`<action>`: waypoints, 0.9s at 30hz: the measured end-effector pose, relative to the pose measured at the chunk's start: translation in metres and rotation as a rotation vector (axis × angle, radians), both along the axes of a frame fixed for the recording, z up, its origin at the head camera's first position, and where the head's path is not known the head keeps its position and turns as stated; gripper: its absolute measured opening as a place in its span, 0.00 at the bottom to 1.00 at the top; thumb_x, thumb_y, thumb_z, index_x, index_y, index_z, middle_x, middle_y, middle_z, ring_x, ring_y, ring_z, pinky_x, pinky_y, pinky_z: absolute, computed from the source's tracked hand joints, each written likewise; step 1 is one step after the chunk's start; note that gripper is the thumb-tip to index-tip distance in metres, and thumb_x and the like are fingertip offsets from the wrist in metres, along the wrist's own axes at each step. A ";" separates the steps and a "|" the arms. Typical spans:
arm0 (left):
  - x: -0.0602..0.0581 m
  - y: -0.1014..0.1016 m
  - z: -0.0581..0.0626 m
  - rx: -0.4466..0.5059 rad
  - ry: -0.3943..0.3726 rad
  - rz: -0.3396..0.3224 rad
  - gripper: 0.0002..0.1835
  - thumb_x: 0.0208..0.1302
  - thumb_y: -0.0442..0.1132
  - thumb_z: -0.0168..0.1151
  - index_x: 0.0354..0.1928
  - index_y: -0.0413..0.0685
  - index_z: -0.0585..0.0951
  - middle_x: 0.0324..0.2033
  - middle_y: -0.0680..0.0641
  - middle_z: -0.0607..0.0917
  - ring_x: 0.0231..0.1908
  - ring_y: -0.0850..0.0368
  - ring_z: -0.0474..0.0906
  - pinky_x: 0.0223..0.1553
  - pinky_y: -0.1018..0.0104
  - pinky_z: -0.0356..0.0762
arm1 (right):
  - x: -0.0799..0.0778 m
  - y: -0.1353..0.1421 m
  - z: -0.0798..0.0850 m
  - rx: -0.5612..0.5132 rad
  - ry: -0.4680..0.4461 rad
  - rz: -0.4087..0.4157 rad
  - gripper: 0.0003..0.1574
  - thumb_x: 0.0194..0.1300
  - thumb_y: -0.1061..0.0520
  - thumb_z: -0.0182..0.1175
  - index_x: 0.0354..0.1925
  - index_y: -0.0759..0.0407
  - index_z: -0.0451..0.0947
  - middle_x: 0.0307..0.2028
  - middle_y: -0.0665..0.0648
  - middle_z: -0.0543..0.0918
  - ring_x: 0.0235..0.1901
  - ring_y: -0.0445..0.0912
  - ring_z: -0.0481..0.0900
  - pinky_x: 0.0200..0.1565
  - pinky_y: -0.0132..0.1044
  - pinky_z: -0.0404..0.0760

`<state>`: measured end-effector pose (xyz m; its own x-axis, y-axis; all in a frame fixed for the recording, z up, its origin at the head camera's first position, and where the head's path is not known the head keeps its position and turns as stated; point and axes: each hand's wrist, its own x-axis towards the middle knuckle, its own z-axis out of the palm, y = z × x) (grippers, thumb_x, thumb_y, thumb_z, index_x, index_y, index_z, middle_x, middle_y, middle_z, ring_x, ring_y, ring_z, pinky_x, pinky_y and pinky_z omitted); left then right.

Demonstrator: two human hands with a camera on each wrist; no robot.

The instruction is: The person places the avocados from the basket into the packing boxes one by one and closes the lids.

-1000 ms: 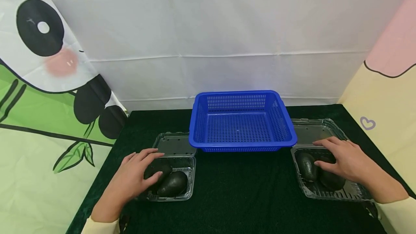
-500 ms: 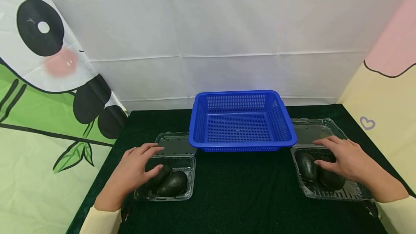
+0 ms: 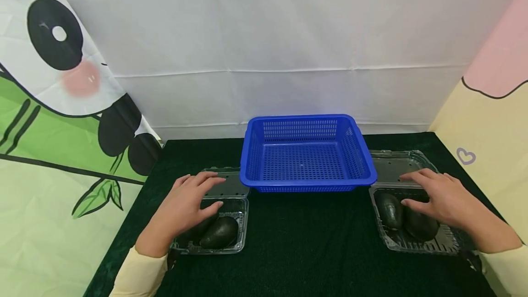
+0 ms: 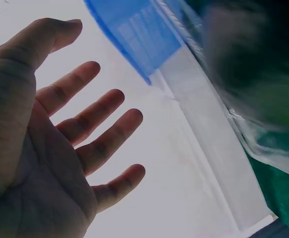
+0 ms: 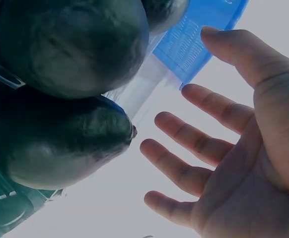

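Note:
My left hand (image 3: 183, 207) hovers over a clear plastic clamshell box (image 3: 245, 223) with its lid folded back. Inside lie dark green avocados (image 3: 221, 233), one partly hidden behind the hand. In the left wrist view the fingers (image 4: 109, 134) are spread, with nothing in them. My right hand (image 3: 447, 203) is held above a second open clamshell (image 3: 446, 244), thumb and fingers apart. Dark avocados (image 3: 389, 211) sit in this box too. Three show in the right wrist view, where one avocado (image 5: 65, 144) points its stem end toward the relaxed fingers.
A blue plastic basket (image 3: 307, 183) with slotted walls stands between the two boxes at the back of the table, overlapping part of each lid in this view. Dark green cloth (image 3: 305, 242) covers the table. A white sheet (image 3: 288, 49) hangs behind it.
My left hand has risen and shifted right over its box, uncovering some of the box's near left corner. The right hand has barely moved. The avocados, boxes and basket stay put.

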<state>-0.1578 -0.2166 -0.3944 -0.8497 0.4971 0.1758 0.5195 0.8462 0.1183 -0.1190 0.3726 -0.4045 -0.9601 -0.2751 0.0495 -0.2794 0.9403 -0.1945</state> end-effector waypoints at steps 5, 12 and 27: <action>0.001 0.021 0.012 0.005 0.016 -0.052 0.32 0.66 0.57 0.69 0.69 0.56 0.77 0.66 0.45 0.78 0.65 0.44 0.74 0.69 0.32 0.56 | -0.001 0.004 0.003 0.001 0.012 -0.009 0.41 0.62 0.41 0.74 0.64 0.61 0.76 0.58 0.74 0.77 0.54 0.74 0.75 0.53 0.78 0.65; 0.004 0.039 0.019 -0.002 0.036 -0.092 0.32 0.67 0.58 0.68 0.69 0.58 0.77 0.66 0.47 0.78 0.65 0.46 0.75 0.70 0.34 0.56 | -0.007 0.017 0.006 0.019 0.072 -0.012 0.40 0.61 0.43 0.75 0.63 0.64 0.76 0.55 0.75 0.78 0.46 0.70 0.81 0.46 0.71 0.75; 0.010 0.056 0.016 -0.002 0.047 -0.164 0.31 0.66 0.58 0.69 0.69 0.59 0.77 0.67 0.46 0.77 0.65 0.46 0.74 0.68 0.36 0.62 | -0.034 0.049 0.019 0.109 0.018 -0.129 0.42 0.63 0.45 0.72 0.63 0.70 0.71 0.57 0.85 0.70 0.48 0.79 0.74 0.46 0.79 0.70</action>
